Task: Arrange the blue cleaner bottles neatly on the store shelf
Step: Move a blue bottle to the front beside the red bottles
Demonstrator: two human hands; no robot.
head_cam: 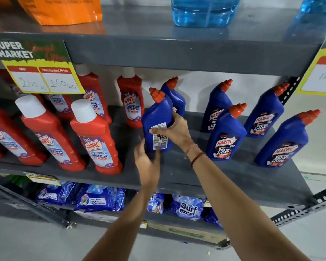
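A blue cleaner bottle (155, 117) with an orange cap stands on the grey shelf (177, 176), its back label facing me. My right hand (174, 130) grips it round the middle. My left hand (147, 161) sits just below and in front of its base, fingers loosely extended and blurred; whether it touches the bottle I cannot tell. Another blue bottle (174, 97) stands right behind. To the right stand several more blue bottles, the nearest (225, 136) front label out, others at the back (216, 108), right (263, 113) and front right (284, 144).
Several red bathroom cleaner bottles (94, 138) fill the left of the shelf. A price sign (43, 78) hangs from the shelf above. Blue detergent packs (186, 208) lie on the shelf below. A clear blue jug (203, 12) stands on the top shelf.
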